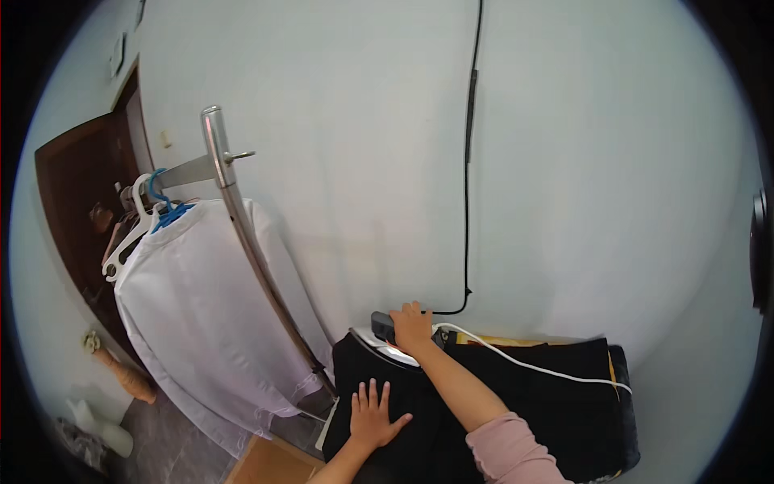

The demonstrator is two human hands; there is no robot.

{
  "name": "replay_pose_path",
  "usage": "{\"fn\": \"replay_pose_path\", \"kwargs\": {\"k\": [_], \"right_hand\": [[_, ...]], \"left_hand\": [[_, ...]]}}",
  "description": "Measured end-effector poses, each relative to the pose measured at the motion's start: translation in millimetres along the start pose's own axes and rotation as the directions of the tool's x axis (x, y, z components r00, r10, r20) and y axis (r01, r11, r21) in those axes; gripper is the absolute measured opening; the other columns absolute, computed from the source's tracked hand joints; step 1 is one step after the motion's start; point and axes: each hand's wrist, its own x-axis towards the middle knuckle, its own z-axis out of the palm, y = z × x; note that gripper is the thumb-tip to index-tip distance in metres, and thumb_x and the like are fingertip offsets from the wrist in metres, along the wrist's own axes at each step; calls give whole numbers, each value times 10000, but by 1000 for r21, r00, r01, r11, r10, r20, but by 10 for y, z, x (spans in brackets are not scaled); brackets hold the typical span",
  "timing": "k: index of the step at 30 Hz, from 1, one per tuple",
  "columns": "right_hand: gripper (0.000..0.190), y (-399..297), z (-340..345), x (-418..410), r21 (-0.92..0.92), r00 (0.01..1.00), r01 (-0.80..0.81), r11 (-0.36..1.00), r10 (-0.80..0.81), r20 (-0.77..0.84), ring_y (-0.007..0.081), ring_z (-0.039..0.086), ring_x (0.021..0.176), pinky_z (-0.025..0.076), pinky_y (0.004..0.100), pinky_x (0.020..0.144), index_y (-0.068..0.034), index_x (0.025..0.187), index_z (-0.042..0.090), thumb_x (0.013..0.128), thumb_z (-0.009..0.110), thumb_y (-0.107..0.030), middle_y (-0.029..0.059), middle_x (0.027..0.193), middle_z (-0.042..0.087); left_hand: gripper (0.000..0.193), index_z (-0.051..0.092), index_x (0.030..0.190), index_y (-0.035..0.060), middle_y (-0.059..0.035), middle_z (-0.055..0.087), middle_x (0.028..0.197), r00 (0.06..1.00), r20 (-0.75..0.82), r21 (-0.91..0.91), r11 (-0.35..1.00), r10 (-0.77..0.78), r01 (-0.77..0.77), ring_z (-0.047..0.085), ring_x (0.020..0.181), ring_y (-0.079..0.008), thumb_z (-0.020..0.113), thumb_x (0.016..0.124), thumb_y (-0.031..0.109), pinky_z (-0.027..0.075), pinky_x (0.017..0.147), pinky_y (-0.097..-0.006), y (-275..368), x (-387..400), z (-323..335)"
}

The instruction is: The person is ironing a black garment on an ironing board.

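Note:
My right hand (413, 328) is wrapped around the grey handle of an electric iron (381, 346). The iron lies near the far left edge of a black cloth (520, 399), which looks like a garment and covers the surface before me. Spread flat on the same cloth, nearer to me, is my left hand (375, 422), fingers apart and holding nothing. A white cord (532, 365) trails from behind my right hand to the right across the cloth. The iron's soleplate is hidden against the cloth.
At left, a metal garment rack (248, 242) carries a white shirt (187, 302) on hangers, close beside the black cloth. A cardboard box (272, 463) sits on the floor below. Behind the cloth rises a pale wall (375, 151) with a black cable (467, 218) running down it.

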Motion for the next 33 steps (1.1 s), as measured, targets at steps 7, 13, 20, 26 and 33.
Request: {"fn": "replay_pose_path", "kwargs": {"k": [7,13,20,26,33], "right_hand": [[239,453,-290,-486,-44,993,84,996,-80,83,287,481,1130,386,564,881,-165,1036,635,812,555,-185,103,1088,555],[269,1150,-516,-970,-100,990,130,986,-125,59,309,441,1206,374,571,905,-176,1067,620,806,556,-168,107,1132,539],[353,1942,-829,-1547,-277,998,-61,959,59,-18,262,465,1147,391,573,898,-169,1031,652,686,649,-97,76,1074,547],[362,2259,-1071,-2046,-173,989,-108,979,124,84,294,471,1170,371,656,904,-162,1057,618,713,715,-221,99,1094,548],[316,2666,-1367,-2454,-263,965,-248,932,262,15,308,376,1294,326,680,938,-147,1057,568,760,662,-200,118,1150,518]], "left_hand": [[937,253,1454,63,-258,226,1480,998,51,-100,995,-24,29,171,1377,-444,400,807,725,130,1100,-549,-27,22,-44],[653,278,1453,124,-217,242,1485,996,76,-132,990,-39,49,204,1366,-435,433,910,451,165,1085,-567,-99,3,-90],[598,320,1435,186,-168,297,1472,986,162,-149,986,-47,71,250,1359,-386,490,888,356,180,1072,-589,-132,28,-125],[620,378,1402,120,-149,341,1457,936,335,57,993,-112,99,276,1358,-355,485,870,419,64,1028,-700,396,403,-809],[717,282,1453,117,-155,254,1500,936,247,-88,968,250,-236,195,1397,-332,370,909,576,79,1083,-614,1074,1137,-117]]}}
